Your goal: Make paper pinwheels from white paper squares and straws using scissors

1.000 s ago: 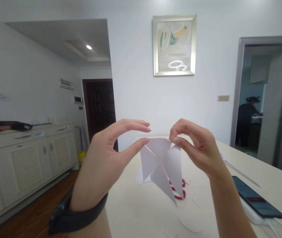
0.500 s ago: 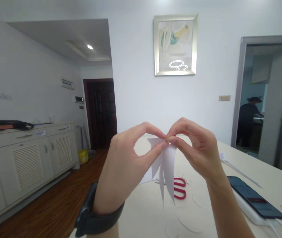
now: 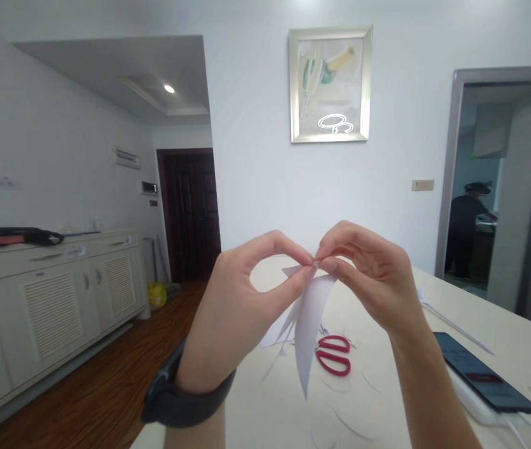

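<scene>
The left hand (image 3: 242,302) and the right hand (image 3: 373,280) pinch, nearly touching, the top of a white, pointed paper cutout (image 3: 308,330), equally near both, its long axis hanging steeply below them above the cream surface (image 3: 270,415); behind it, red-handled scissors (image 3: 335,358) lie short of the far edge.

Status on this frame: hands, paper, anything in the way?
Left hand and right hand pinching white paper, fingertips close together. Pointed ends hang down. Red-handled scissors lie on table below; nothing seems in the way.
</scene>
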The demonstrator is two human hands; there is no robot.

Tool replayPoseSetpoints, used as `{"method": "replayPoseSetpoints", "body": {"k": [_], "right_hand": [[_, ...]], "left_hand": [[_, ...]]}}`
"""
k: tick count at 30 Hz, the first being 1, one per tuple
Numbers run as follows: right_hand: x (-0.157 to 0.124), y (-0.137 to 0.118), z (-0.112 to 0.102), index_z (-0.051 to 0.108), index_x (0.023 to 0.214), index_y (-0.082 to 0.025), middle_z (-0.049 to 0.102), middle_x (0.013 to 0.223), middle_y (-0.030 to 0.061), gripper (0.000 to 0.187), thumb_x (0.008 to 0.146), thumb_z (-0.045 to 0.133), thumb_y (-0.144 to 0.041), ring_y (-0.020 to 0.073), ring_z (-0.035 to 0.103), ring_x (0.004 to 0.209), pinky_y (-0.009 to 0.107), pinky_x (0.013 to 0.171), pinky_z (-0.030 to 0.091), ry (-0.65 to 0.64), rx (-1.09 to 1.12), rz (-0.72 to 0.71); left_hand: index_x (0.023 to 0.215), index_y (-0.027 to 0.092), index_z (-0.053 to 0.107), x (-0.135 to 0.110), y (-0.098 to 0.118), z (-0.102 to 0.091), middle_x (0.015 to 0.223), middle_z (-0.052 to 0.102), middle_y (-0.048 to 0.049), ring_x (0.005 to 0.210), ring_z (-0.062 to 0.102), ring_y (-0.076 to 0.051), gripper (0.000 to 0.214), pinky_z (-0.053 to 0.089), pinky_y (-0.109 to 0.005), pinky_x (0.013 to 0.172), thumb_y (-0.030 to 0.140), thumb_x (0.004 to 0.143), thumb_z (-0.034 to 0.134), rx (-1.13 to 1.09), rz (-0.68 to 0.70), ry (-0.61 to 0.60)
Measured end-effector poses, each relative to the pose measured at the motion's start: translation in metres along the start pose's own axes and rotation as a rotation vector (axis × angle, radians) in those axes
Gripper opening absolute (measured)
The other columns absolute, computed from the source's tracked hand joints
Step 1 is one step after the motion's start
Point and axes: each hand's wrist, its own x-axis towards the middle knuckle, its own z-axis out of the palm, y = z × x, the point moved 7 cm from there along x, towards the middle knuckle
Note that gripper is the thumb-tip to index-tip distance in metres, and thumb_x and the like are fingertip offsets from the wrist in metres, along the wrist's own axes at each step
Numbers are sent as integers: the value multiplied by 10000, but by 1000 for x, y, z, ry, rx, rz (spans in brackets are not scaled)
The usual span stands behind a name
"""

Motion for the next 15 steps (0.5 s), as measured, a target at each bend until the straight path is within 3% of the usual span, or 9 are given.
{"method": "replayPoseSetpoints", "body": {"k": [15], "right_hand": [[-1, -5, -1, 594, 793, -166, 552, 762, -10, 117, 750, 610, -59, 103, 520, 722, 250, 676, 448, -37, -49, -46]], "left_hand": [[794, 209, 576, 2, 5, 3, 915, 635, -12, 883, 581, -164, 29, 454, -319, 849, 194, 806, 554, -137, -3, -6]]}}
